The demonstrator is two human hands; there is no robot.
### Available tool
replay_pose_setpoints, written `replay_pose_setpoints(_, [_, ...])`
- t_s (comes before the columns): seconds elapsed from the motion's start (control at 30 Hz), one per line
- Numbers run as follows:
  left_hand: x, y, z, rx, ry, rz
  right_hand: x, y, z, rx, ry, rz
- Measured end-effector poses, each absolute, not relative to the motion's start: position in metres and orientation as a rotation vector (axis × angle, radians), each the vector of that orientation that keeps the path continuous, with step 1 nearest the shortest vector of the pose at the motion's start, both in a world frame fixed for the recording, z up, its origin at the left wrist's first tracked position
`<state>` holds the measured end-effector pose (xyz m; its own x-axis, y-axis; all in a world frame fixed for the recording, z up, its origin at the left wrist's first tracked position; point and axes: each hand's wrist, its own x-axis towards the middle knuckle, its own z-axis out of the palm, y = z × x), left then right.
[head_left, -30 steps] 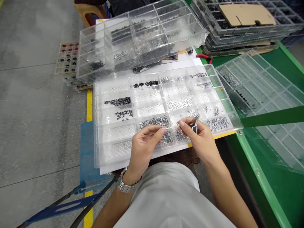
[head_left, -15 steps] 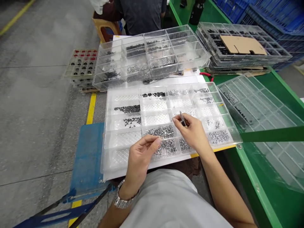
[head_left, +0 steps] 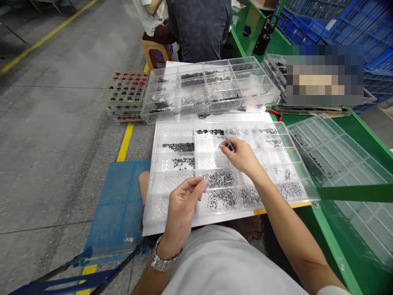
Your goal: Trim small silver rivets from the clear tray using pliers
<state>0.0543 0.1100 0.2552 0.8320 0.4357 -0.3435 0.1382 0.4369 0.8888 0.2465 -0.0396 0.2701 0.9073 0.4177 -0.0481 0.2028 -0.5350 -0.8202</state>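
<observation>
A clear compartment tray of small metal parts lies in front of me. My left hand is closed in a pinch above its near-left part; whatever the fingertips hold is too small to make out. Beside those fingertips, silver screws fill a compartment. Farther back, my right hand is closed around a small tool with a silvery tip and a dark body, its exact kind unclear. That hand is over the tray's middle, near a compartment of black screws.
Behind stands another clear tray with dark parts. Red-handled pliers lie to its right. An empty-looking divided tray rests on the green bench. A black bottle, blue crates and a seated person are beyond.
My right hand has moved away from me and slightly left over the tray, carrying the tool. My left hand keeps its pinch. The camera view has shifted, so the trays appear lower and farther right.
</observation>
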Motion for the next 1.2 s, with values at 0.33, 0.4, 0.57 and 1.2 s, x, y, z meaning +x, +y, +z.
replay_pose_setpoints(0.33, [0.075,0.109,0.261,1.042,0.438,0.208,0.188,-0.053,0.285,-1.759,-0.407,0.536])
replay_pose_setpoints(0.4, [0.077,0.107,0.262,1.029,0.394,0.17,0.176,-0.058,0.288,-1.709,-0.389,0.537])
replay_pose_setpoints(0.57, [0.08,0.1,0.263,1.021,0.33,0.064,0.162,-0.069,0.29,-1.626,-0.313,0.486])
replay_pose_setpoints(1.2, [0.098,0.057,0.263,1.092,0.284,-0.197,0.137,-0.129,0.273,-1.628,-0.141,0.335])
